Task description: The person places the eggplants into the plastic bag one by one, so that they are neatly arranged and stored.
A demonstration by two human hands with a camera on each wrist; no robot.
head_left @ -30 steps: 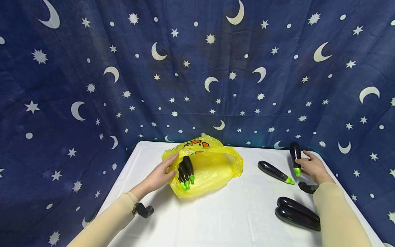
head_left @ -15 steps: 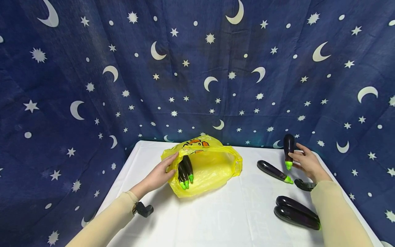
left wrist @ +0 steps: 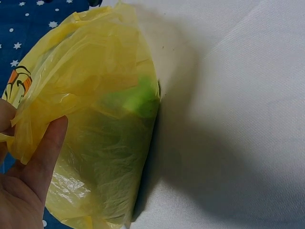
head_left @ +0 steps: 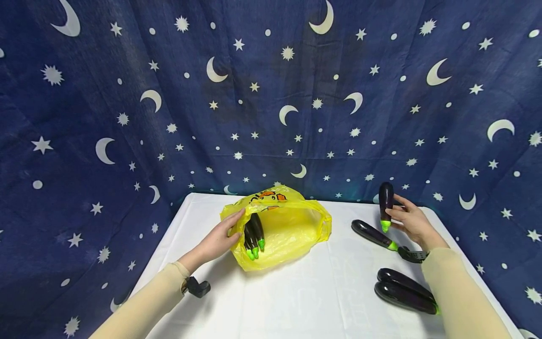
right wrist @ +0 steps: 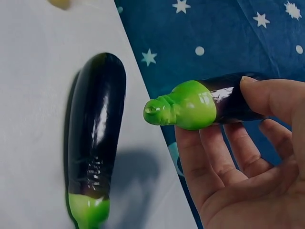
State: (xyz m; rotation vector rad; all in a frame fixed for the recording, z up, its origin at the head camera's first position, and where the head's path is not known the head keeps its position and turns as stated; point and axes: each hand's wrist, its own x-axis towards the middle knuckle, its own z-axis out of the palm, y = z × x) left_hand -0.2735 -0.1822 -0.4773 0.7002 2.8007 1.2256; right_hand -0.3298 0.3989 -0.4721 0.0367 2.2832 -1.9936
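A yellow plastic bag [head_left: 292, 235] lies on its side at the table's middle, its mouth spread toward me. Several dark eggplants with green stems [head_left: 256, 230] rest inside its left part. My left hand [head_left: 216, 241] pinches the bag's left rim between thumb and fingers, as the left wrist view shows. My right hand [head_left: 412, 222] holds one eggplant [head_left: 386, 200] by its body, raised over the far right of the table, green stem downward. In the right wrist view the thumb [right wrist: 267, 95] lies on one side of it and the fingers on the other.
Another eggplant [head_left: 372, 234] lies on the white tablecloth [head_left: 296, 301] just below the raised one. Two more eggplants [head_left: 404, 294] lie side by side near the right forearm. A dark blue curtain [head_left: 254, 117] with moons and stars hangs behind the table.
My right hand has lifted the eggplant and carried it left, from the table's far right toward the bag. The left hand and the bag stay in place.
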